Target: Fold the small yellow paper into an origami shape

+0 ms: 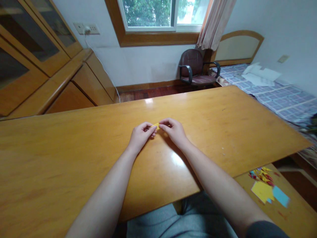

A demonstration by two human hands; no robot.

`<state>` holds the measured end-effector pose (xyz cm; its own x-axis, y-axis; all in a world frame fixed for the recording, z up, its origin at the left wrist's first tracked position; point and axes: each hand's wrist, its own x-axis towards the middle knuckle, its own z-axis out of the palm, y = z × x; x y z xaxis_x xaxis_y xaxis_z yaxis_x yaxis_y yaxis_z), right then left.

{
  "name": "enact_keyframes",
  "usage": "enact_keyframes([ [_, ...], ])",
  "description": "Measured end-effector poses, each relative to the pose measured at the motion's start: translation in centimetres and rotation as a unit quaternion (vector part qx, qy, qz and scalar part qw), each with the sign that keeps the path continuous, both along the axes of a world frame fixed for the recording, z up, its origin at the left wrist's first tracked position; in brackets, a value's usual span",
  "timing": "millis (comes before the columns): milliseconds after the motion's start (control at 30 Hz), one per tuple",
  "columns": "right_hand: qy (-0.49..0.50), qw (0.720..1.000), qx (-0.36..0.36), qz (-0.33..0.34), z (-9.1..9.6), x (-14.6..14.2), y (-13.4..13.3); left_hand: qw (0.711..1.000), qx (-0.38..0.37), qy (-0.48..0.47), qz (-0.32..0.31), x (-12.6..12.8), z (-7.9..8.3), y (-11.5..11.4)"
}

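Observation:
A small yellow piece of folded paper is pinched between my two hands, just above the wooden table. My left hand grips its left end between thumb and fingers. At the right end, my right hand pinches the paper between thumb and forefinger. The fingertips of both hands are close together and cover much of the piece, so its full shape is hidden.
On a lower surface at the right lie yellow paper sheets, a blue sheet and a pile of colourful folded pieces. Beyond the table stand a brown armchair, a bed and a wooden cabinet.

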<state>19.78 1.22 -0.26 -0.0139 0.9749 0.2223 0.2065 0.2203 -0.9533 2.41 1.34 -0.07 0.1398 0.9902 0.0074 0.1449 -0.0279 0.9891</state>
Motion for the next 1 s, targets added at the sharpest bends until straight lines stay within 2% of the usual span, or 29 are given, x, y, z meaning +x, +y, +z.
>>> enact_keyframes([
  [533,0.020,1.000,-0.017,0.018,0.21,0.34,-0.07,0.997,-0.040,-0.057,-0.015,-0.24,0.45,0.20],
  [800,0.055,0.997,-0.051,0.016,-0.58,0.61,0.37,0.997,-0.010,-0.071,0.002,-0.47,0.19,0.50],
  [1000,0.072,0.995,-0.072,0.022,-0.44,0.50,0.36,0.999,-0.016,-0.039,-0.027,-0.49,0.01,0.32],
])
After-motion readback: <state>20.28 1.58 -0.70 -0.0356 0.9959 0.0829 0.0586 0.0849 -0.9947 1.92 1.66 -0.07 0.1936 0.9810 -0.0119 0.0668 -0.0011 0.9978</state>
